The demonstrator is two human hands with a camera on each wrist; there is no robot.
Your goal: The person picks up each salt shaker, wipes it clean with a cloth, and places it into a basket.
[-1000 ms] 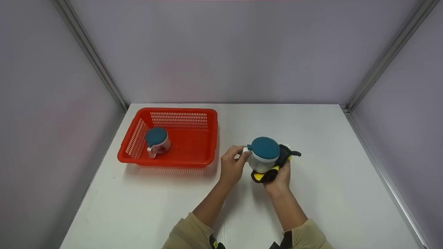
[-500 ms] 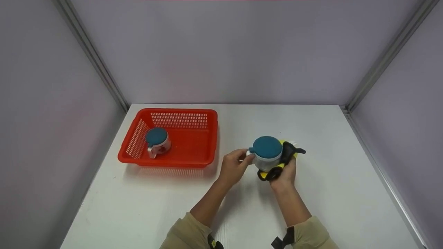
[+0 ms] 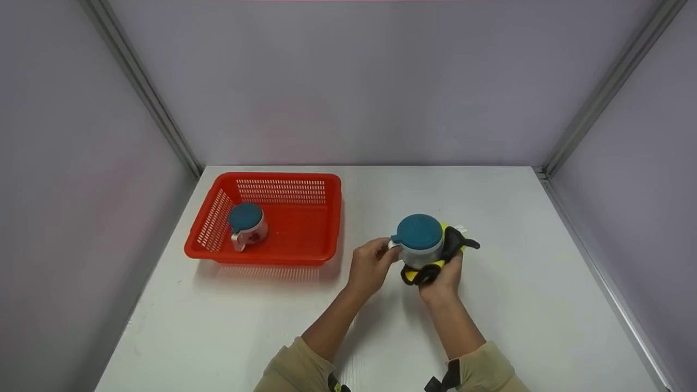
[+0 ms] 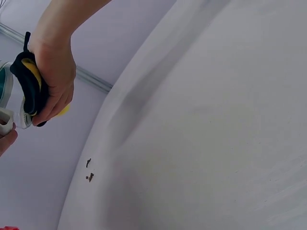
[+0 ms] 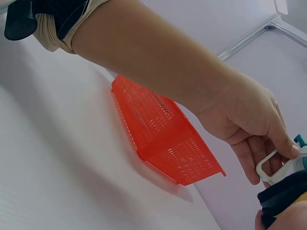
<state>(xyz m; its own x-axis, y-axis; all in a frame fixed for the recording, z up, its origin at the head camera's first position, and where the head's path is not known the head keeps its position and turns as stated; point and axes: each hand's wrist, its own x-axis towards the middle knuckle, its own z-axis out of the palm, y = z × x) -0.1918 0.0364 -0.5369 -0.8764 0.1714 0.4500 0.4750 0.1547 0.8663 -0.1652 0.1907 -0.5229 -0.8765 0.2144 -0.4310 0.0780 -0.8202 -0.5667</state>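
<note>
Since 1 s ago, cup [image 3: 418, 242] + cloth [image 3: 435, 262] shifted slightly right. Left hand [image 3: 369, 267] pinches the cup's handle; right hand [image 3: 444, 275] grips the cloth against its side, mid-bench [image 3: 490, 305]. Looks part done: another cup [image 3: 247, 224] already sits in basket [image 3: 283, 253]; this one still getting wiped.

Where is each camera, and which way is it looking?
Head: sits high, looks forward and down at the red basket; both forearms show.
Left wrist: looks across at the right hand gripping a black-and-yellow cloth.
Right wrist: looks across at the left hand holding a white cup handle.
Shared: head and right wrist both show the basket.
</note>
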